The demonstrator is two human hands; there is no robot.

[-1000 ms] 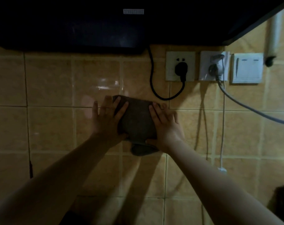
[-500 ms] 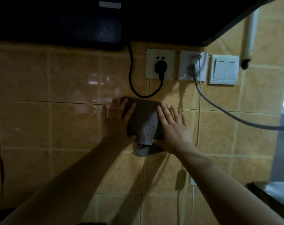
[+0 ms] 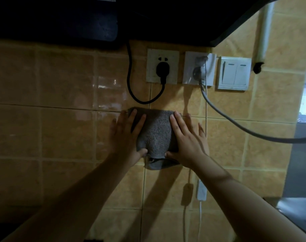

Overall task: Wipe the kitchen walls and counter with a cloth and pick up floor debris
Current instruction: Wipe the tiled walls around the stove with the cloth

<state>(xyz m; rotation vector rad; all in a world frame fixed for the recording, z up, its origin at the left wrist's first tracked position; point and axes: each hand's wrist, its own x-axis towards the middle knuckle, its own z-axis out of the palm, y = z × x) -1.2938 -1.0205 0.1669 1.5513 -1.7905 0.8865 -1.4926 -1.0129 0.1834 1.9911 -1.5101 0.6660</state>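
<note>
Folded cloth (image 3: 155, 137) flat on wall (image 3: 61, 133), long axis vertical, left hand (image 3: 127, 137) and right hand (image 3: 188, 138) pressing its sides, fingers straight

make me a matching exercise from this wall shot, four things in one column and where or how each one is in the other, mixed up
Things:
1. cloth
2. black plug
3. grey cable
4. light switch

Places or states:
A. furthest right of the three wall plates
B. pressed flat to the tiles under the left hand and right hand
C. runs off to the right edge of the view
D. seated in the left socket

Pairs: 1-B, 2-D, 3-C, 4-A
</note>
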